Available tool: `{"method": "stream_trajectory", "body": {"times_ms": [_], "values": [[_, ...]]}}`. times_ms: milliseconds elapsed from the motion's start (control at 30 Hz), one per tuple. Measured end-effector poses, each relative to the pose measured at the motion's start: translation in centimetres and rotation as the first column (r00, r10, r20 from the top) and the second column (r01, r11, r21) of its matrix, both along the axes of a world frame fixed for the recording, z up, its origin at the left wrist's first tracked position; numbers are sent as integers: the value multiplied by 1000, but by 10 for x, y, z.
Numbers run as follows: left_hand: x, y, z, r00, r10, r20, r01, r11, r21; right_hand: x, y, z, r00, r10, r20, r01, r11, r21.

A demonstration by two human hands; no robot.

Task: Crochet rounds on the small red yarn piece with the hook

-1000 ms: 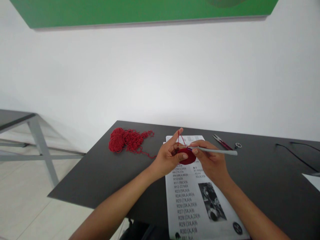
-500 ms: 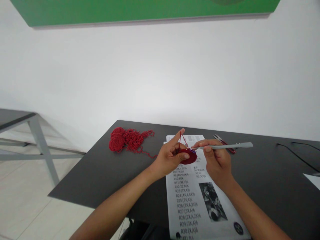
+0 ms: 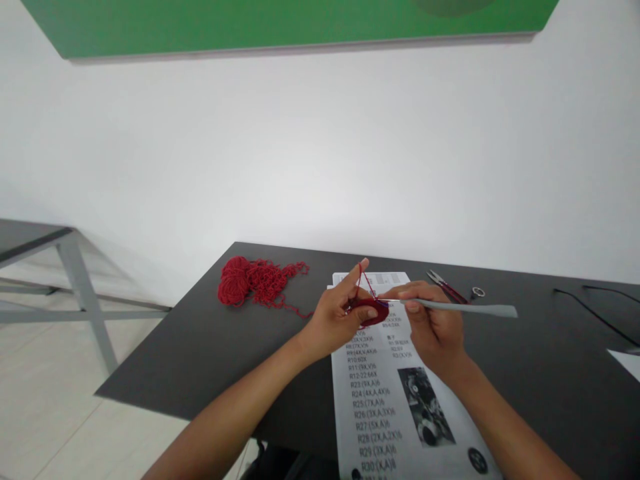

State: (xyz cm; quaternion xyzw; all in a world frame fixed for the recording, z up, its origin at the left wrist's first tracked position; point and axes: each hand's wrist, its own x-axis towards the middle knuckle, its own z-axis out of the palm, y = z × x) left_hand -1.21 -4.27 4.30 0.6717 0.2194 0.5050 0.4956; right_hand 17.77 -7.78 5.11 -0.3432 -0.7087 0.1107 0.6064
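Observation:
My left hand [image 3: 336,312] pinches a small dark red crochet piece [image 3: 375,313] between thumb and fingers. Its raised index finger carries a strand of red yarn [image 3: 369,281] that runs down to the piece's upper edge. In my right hand [image 3: 434,319] is a crochet hook [image 3: 463,307] with a grey handle, held like a pen and pointing left. The metal tip meets the edge of the piece, near a bit of purple; the exact stitch is too small to make out. Left of my hands lies a red yarn ball [image 3: 233,281] with a loose tangle, its strand leading toward my left hand.
Under my hands lies a printed pattern sheet [image 3: 373,400] on the dark table [image 3: 225,347]. Behind my right hand are red-handled scissors or snips [image 3: 447,287] and a small ring [image 3: 479,292]. Glasses temples [image 3: 595,310] and a paper corner [image 3: 627,364] are at the right.
The hook's handle end has swung down and slightly right, uncovering the small ring. The crochet piece has tilted and looks flatter. My left hand has hardly moved.

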Motion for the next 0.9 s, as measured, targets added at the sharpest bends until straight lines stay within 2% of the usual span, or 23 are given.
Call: {"method": "stream_trajectory", "body": {"times_ms": [300,567,700,800,900], "values": [[-3,-1,5,982,156,-107,-138,978,157,2,4,-3,989,3,145,-26,987,159],[-3,1,2,991,120,-63,-107,977,183,-5,0,1,990,-6,138,-23,979,203],[-5,2,3,986,149,-69,-129,963,236,-8,-1,0,981,-3,192,-44,969,241],[-7,2,6,976,197,-90,-169,952,254,-7,0,-4,946,-82,313,-19,952,306],[-5,-2,6,970,222,-101,-197,957,215,-5,0,-9,857,-221,465,46,933,357]]}}
